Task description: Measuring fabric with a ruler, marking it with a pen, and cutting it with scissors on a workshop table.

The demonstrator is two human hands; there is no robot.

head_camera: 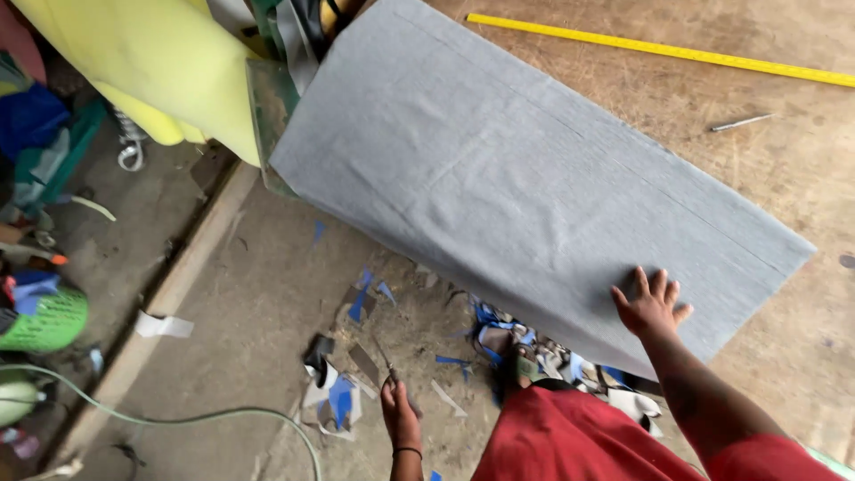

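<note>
- Floor (258, 330): bare, dusty concrete fills the left and lower part of the view; a wooden plank (169, 294) runs diagonally across it, and a pale green hose (178, 417) curves along the lower left.
- Far left edge: a green ribbed container (49, 321) and mixed coloured clutter lie on the floor; a white paper scrap (163, 325) rests against the plank.
- Upper left: yellow foam (151, 62) leans beside the near-left corner of the counter.
- Offcuts (356, 374): blue, white and dark scraps litter the floor below the counter's near edge.
- Left hand (399, 417): lowered over the floor, closed around a slim metal tool (390, 367); the tool's kind cannot be told.
- Grey fabric sheet (499, 169): lies flat on the counter, its left end overhanging the near-left corner.
- Right hand (652, 305): fingers spread wide, palm pressed flat on the sheet near its near-right corner.
- Counter (802, 178): worn brown wood, upper right; a yellow measuring tape (659, 49) stretches along its far side, and a small metal rod (741, 122) lies below the tape.
</note>
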